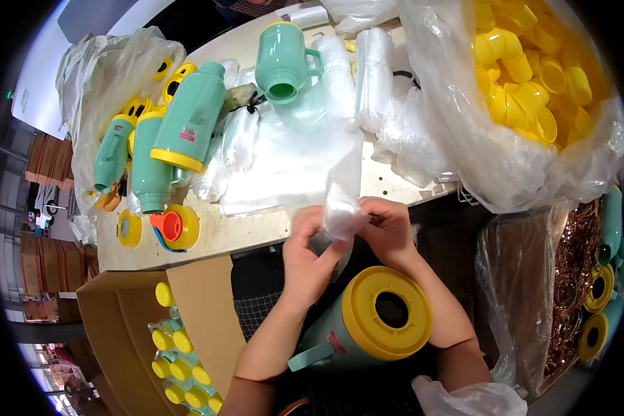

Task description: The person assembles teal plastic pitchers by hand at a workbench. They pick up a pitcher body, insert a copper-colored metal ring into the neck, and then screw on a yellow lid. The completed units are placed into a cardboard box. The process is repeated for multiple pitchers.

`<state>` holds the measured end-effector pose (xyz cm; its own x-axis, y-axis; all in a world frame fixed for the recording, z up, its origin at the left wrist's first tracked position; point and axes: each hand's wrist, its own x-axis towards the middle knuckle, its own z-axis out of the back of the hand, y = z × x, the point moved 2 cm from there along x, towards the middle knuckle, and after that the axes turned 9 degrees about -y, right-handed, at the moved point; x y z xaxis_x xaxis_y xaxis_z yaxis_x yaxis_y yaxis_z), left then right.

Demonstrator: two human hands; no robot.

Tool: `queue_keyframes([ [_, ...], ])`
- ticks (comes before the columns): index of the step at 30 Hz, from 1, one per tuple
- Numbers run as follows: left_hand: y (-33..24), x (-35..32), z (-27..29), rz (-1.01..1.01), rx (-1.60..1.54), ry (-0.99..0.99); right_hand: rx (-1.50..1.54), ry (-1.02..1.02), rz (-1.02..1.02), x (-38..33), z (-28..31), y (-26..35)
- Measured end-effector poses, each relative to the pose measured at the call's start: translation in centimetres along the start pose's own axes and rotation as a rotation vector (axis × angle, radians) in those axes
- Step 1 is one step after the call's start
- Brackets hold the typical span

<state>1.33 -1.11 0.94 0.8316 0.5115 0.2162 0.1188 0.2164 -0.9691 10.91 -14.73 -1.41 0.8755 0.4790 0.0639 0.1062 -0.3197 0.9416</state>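
Both my hands pinch a clear plastic bag (342,208) at the near edge of the table. My left hand (306,258) grips its left side with thumb and fingers. On the other side, my right hand (387,230) is closed on the same bag. Below them, a green thermos shell with a yellow ring base (387,313) rests on my lap between my forearms, its dark round hole facing up. A stack of flat clear bags (284,166) lies on the table just beyond my hands.
Green thermos shells (191,114) stand and lean at the table's left, near yellow rings and a red piece (166,226). Another green shell (282,59) lies farther back. Yellow cups fill a big plastic bag (520,76) at right. An open carton (128,326) holds yellow-capped flasks, lower left.
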Motion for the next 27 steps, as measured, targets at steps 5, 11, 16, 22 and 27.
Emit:
queue_keyframes([
  [5, -1.7, 1.4, 1.2, 0.129, -0.379, -0.182, 0.257, -0.251, -0.09, 0.8, 1.5, -0.8],
  [11, -0.3, -0.3, 2.7, 0.325, -0.5, -0.186, -0.278, -0.157, 0.254, 0.0, 2.5, -0.1],
  [16, -2.2, -0.9, 6.9, 0.379, -0.316, 0.202, 1.147, -0.601, -0.349, -0.5, 13.1, -2.2],
  [22, 1.2, 0.2, 5.6, 0.634, -0.746, 0.131, -0.308, -0.532, 0.204, -4.1, 5.9, -0.1],
  [27, -0.4, -0.1, 4.6, 0.724, -0.779, 0.277, -0.986, 0.074, 0.433, -0.8, -0.1, 6.2],
])
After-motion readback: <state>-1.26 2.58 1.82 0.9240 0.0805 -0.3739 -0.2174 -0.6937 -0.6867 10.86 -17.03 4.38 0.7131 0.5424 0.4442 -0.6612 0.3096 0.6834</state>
